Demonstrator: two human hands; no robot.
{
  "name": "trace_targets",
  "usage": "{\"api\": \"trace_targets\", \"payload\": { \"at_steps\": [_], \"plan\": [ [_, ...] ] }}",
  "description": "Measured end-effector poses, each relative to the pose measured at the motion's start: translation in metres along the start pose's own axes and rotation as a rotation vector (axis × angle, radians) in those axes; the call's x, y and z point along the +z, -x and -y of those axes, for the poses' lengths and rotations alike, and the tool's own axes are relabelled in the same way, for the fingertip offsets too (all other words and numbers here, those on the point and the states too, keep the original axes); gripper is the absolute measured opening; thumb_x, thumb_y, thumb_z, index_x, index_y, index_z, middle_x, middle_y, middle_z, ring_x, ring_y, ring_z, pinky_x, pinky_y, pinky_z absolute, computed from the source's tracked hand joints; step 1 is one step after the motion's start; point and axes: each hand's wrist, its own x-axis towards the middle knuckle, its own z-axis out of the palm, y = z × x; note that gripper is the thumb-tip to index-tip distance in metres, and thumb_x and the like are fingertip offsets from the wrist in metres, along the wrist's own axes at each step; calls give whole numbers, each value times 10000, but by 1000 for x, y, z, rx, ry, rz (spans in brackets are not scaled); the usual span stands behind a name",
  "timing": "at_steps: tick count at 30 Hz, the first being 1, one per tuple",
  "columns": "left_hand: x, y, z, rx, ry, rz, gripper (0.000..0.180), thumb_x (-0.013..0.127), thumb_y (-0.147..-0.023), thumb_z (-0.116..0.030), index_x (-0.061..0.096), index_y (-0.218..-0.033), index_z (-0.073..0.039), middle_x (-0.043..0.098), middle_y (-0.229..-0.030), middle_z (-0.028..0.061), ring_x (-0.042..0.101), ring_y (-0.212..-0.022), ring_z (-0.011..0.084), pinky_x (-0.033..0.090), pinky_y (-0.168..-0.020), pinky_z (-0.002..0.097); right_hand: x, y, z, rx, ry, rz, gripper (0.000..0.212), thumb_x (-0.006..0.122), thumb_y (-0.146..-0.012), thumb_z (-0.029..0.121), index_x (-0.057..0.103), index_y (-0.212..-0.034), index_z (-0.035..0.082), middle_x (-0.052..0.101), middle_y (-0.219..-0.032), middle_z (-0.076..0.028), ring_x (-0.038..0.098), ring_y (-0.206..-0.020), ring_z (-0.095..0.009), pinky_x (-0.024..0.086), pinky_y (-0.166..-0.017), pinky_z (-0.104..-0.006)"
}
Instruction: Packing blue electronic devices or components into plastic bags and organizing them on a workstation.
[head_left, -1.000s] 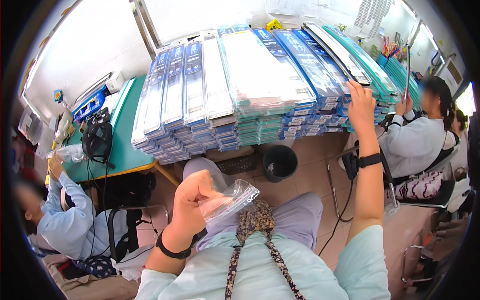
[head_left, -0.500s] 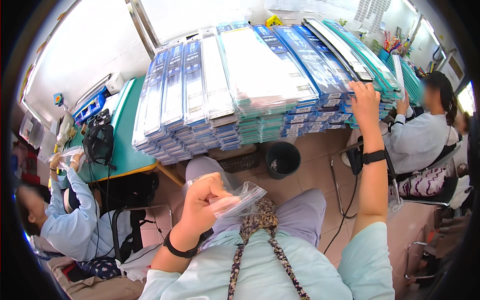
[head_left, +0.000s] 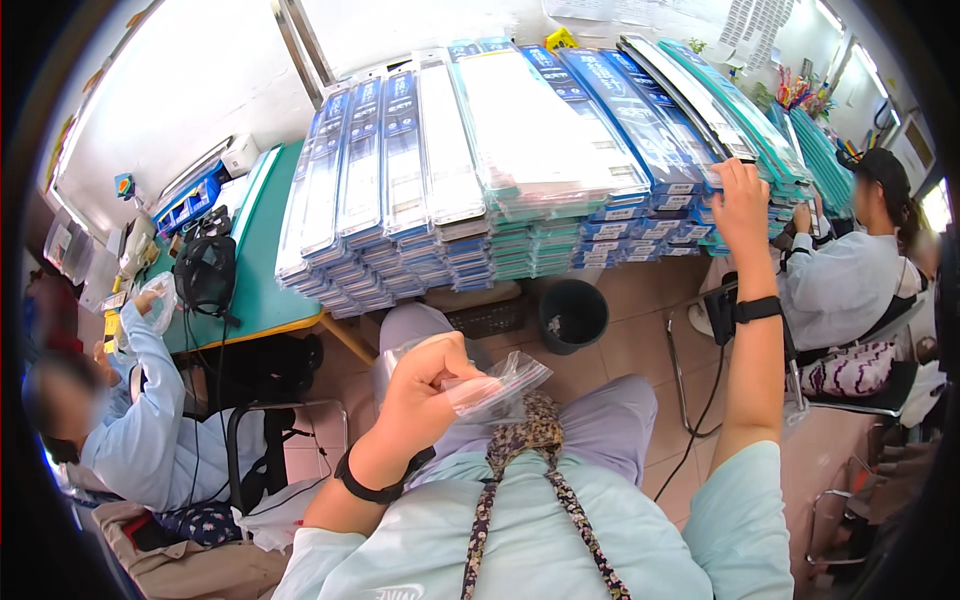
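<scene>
My left hand (head_left: 420, 395), held in front of my lap, is closed around a crumpled clear plastic sleeve (head_left: 512, 384). Part of the sleeve hangs below and behind the fist. Out at the right, my right hand (head_left: 743, 212) is at the near end of a long flat package (head_left: 690, 98) with a dark edge. Its fingers curl over that end, and the fingertips are partly hidden. Beside it lie long teal packages (head_left: 745, 110) on one side and blue packages (head_left: 625, 115) on the other. All are stacked in tall rows.
Whitish packages (head_left: 455, 160) fill the table's middle. A dark bin (head_left: 573, 318) stands on the floor below. At the left, a person in light blue (head_left: 150, 440) handles clear plastic by a black bag (head_left: 205, 275). Another person (head_left: 840, 280) sits at the right beside a metal-framed chair.
The view has shifted slightly. My right hand stays at the package end, and my left keeps the sleeve. The person at the left has lifted one hand with the plastic.
</scene>
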Motion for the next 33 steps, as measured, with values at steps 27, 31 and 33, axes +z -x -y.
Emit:
{"api": "trace_targets", "payload": {
  "at_steps": [27, 31, 33],
  "plan": [
    [-14, 9, 14, -71, 62, -86, 132, 712, -758, -41, 585, -729, -21, 414, -701, -21, 335, -589, 43, 246, -508, 218, 9, -66, -18, 504, -321, -24, 530, 671, -768, 418, 569, -1038, -27, 613, -1045, -217, 595, -951, -353, 468, -806, -398],
    [-12, 9, 14, -82, 52, -80, 135, 711, -757, -39, 581, -726, -19, 417, -699, -21, 336, -583, 41, 246, -504, 218, 9, -58, 3, 418, -329, -80, 391, 673, -782, 341, 575, -948, 1, 603, -971, -185, 584, -908, -325, 466, -756, -392],
    [-13, 8, 16, -67, 53, -76, 137, 711, -757, -39, 580, -725, -18, 419, -699, -21, 337, -581, 41, 248, -502, 217, 14, -54, 11, 283, -261, -108, 384, 706, -744, 295, 571, -972, 16, 559, -981, -162, 562, -940, -329, 465, -772, -389]
  ]
}}
